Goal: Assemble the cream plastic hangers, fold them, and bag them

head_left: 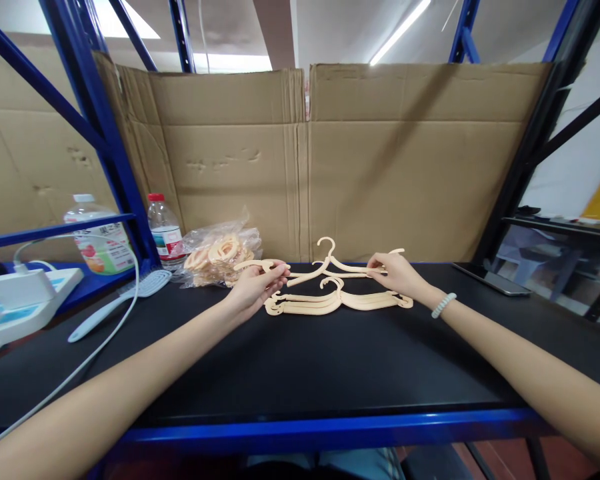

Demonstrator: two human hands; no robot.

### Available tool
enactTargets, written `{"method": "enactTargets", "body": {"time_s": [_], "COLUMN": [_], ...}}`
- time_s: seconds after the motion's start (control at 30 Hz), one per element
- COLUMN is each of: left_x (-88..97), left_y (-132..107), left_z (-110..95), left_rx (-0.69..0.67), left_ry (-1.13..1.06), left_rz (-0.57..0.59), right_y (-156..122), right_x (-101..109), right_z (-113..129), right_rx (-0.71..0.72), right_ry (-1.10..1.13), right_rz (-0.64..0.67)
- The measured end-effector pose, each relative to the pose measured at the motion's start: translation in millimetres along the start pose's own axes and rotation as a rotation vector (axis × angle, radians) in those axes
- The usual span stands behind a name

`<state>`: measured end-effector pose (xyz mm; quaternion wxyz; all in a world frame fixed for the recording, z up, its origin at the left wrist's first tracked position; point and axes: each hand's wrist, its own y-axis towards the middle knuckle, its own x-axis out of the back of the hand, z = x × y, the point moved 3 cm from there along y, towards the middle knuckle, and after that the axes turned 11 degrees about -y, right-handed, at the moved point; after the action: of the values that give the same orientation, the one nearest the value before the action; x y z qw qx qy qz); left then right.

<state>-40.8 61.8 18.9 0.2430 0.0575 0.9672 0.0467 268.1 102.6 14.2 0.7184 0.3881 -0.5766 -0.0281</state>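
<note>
A beige clothes hanger (326,265) is held up between my hands, its hook at the top. My left hand (255,287) is closed on its left side, with a notched beige end (261,265) showing beyond the fingers. At the opposite side my right hand (397,275) pinches the hanger, and a thin tip sticks out above the knuckles. My fingers hide part of both ends. Just below and nearer to me, several more beige hangers (315,307) lie stacked together on the black tabletop (330,367).
Left of my hands sits a clear plastic bag (223,253) of beige ring-shaped parts, beside a red-capped bottle (165,230). A hairbrush (125,300), a white cable (100,347) and a power strip (65,293) lie farther left. A phone (495,279) lies at right. Cardboard (405,180) stands behind.
</note>
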Motion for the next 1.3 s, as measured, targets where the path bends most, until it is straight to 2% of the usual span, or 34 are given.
{"method": "enactTargets", "body": {"time_s": [0.1, 0.23, 0.47, 0.73, 1.13, 1.3], "left_x": [9.7, 14.4, 7.8, 2.2, -0.6, 0.4], "left_y": [7.2, 11.0, 6.3, 0.3, -1.7, -1.8], "left_z": [2.4, 5.1, 4.8, 5.2, 3.2, 2.9], "left_rx": [0.007, 0.042, 0.173, 0.272, 0.277, 0.288], "left_ry": [0.002, 0.012, 0.058, -0.024, -0.064, -0.071], "left_rz": [-0.02, -0.013, 0.214, 0.313, 0.275, 0.301], "right_y": [-3.4, -7.4, -10.8, -10.9, -11.2, -11.3], "right_x": [10.9, 22.5, 35.4, 41.4, 43.8, 42.9], "right_z": [1.0, -0.8, -1.7, 4.7, 3.0, 1.9], "right_rx": [0.013, -0.028, -0.007, 0.006, -0.007, -0.004], "right_ry": [-0.045, 0.018, 0.322, 0.379, 0.336, 0.33], "right_rz": [-0.025, -0.052, -0.016, -0.006, -0.041, -0.058]}}
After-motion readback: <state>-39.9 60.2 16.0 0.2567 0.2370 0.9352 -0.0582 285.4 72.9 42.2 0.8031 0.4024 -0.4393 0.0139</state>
